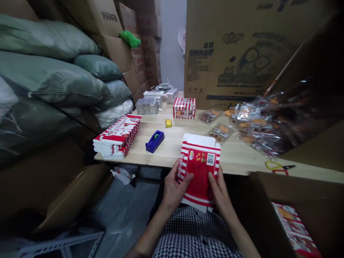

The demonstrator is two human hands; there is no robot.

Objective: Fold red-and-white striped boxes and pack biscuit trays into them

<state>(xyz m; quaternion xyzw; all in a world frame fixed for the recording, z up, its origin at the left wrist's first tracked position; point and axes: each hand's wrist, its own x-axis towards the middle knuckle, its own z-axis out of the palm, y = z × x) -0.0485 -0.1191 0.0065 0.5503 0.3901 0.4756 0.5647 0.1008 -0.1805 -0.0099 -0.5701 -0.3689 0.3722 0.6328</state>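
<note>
Between my two hands is a red and white striped cardboard box [200, 163], its barcode side facing me and a white flap standing up at its far end. My left hand [174, 184] grips its left edge, thumb on the red panel. On the right edge my right hand [219, 186] holds it the same way. The box is in front of my body, at the table's near edge. A blue tape dispenser [155, 141] sits beyond it to the left, and a stack of flat printed cartons [118, 136] lies at the table's left end.
On the wooden table [150, 159] are a made-up striped box [184, 108], a yellow packet [168, 123], clear plastic cases [147, 106], bagged pieces [221, 132] and scissors [279, 167]. An open carton [264, 186] stands at the right. Large sacks [53, 79] are piled left.
</note>
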